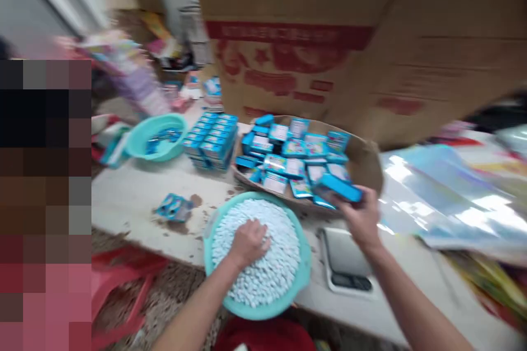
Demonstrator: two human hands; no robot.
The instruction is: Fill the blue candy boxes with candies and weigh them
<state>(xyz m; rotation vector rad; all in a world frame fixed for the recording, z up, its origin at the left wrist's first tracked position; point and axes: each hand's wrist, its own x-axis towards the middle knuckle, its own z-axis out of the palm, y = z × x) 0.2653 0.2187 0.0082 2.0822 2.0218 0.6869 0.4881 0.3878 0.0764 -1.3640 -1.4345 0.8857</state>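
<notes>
My left hand (249, 243) rests in a turquoise plastic basin (305, 274) full of small white pieces (269, 279); its fingers are bent and somewhat apart, and their tips are blurred among the pieces. In my right hand (364, 219) is a small blue box (338, 187), held above the near right side of a shallow cardboard tray (366, 167). Many similar blue boxes (275, 163) lie loosely in that tray, some showing a white face. Whether the held box is open cannot be made out.
A digital scale (348, 260) stands right of the basin. On the left are stacked blue boxes (212, 140), a turquoise bowl (156, 156) with blue packets, and a small blue pack (175, 207). A large carton (296, 66) rises behind; clear plastic sheets (432, 186) lie right. A red chair (123, 269) stands below.
</notes>
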